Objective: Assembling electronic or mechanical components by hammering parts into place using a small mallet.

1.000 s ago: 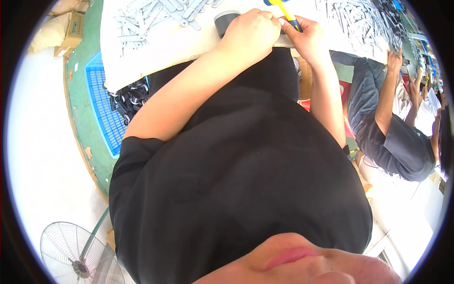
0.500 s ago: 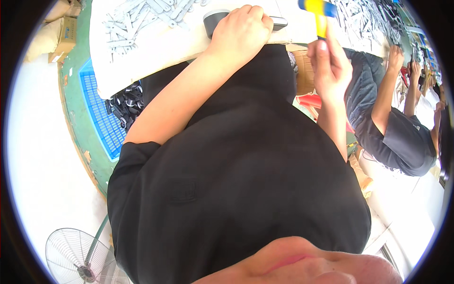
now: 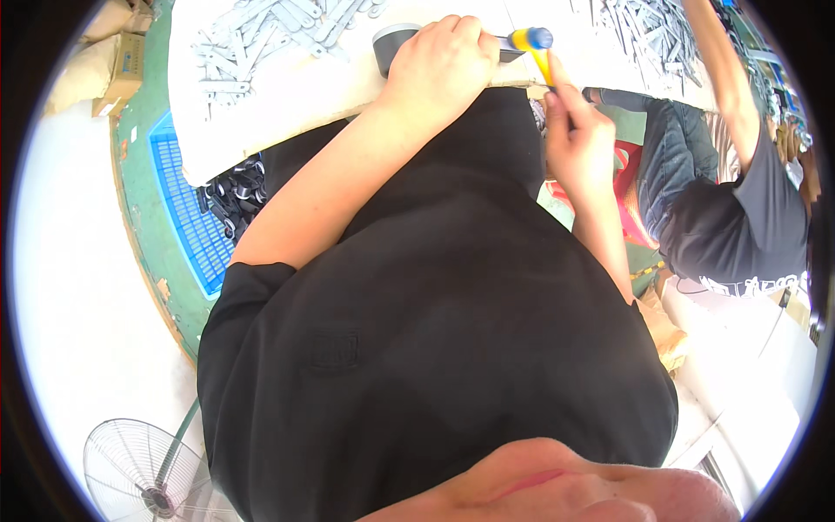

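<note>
The right hand [image 3: 578, 143] is gripping a yellow-handled, blue-headed small hammer [image 3: 537, 48] upright, its head hovering just right of the left hand [image 3: 444, 65], whose fingers are pressing down a grey metal piece [image 3: 391, 43].

One yellow-handled hammer [image 3: 541, 50], one grey block [image 3: 393, 45], one blue crate [image 3: 187, 204], one fan [image 3: 143, 474], two heaps of grey metal strips [image 3: 261, 35].

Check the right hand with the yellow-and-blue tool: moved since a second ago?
Yes. The right hand has pulled back from the white worktable edge toward the body, away from the left hand. The yellow-and-blue tool now points up at the table.
</note>
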### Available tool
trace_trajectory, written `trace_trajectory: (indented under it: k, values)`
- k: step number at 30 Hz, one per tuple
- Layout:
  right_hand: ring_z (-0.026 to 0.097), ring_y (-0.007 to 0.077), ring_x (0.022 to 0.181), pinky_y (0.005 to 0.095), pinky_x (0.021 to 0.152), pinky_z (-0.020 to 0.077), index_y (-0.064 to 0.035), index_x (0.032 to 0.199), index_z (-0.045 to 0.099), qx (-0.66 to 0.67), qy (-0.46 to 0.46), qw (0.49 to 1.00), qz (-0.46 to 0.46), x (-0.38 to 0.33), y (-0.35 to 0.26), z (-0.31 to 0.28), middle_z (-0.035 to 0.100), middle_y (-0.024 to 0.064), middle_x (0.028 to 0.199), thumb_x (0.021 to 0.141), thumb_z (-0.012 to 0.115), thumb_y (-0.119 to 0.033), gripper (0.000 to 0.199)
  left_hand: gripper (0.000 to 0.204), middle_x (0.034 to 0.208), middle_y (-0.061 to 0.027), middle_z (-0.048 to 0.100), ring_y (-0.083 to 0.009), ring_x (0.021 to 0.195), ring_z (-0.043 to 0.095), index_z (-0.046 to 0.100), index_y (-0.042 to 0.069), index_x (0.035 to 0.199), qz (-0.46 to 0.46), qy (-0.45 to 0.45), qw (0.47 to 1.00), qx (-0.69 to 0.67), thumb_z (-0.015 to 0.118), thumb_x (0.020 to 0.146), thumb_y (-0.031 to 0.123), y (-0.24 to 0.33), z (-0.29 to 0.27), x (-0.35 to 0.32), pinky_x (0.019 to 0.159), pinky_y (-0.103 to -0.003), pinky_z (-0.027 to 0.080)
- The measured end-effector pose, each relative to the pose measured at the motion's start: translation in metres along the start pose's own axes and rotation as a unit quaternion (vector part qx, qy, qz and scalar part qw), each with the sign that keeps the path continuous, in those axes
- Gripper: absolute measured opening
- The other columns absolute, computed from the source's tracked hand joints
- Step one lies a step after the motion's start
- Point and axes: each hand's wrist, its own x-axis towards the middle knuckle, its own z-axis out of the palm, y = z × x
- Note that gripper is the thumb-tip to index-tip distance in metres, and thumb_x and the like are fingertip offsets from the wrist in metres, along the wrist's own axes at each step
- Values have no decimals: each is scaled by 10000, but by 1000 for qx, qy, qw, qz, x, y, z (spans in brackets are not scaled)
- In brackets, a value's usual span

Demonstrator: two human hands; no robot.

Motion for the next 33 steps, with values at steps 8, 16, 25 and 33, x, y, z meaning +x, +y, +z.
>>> trace_trajectory:
  k: [8, 16, 25, 33]
  values:
    - [543, 60, 666, 222, 642, 473, -73, 1505, 560, 206, 46, 975, 72, 4, 2, -7, 602, -8, 718, 1065, 596, -90, 442, 344, 1152, -79, 680, -244, 1156, 610, 687, 61, 1145, 248, -49, 964, 85, 757, 809, 40, -15, -36, 14, 1007, -473, 493]
    - [551, 60, 664, 222, 645, 475, -102, 1505, 571, 240, 12, 970, 34, 3, 10, 16, 609, -17, 726, 1066, 583, -81, 439, 284, 1289, -235, 608, -387, 1147, 623, 745, 18, 1090, -70, -87, 939, -326, 636, 835, -43, -47, -56, 0, 942, -410, 537]
    - [494, 36, 682, 174, 616, 415, -24, 1547, 488, 266, 28, 958, -104, 50, -24, -6, 596, -4, 808, 1094, 522, -48, 455, 181, 1011, -182, 630, -384, 904, 645, 663, -11, 1035, -86, 14, 983, -162, 708, 868, 43, -40, -29, -22, 771, -451, 541]
    - [514, 75, 647, 248, 667, 476, -162, 1488, 596, 8, -99, 995, -10, 58, -21, 10, 608, 53, 726, 1050, 610, -103, 442, 160, 987, -168, 605, -366, 908, 633, 665, -26, 1006, -65, 44, 986, -150, 687, 849, -4, -43, -22, -28, 752, -439, 545]
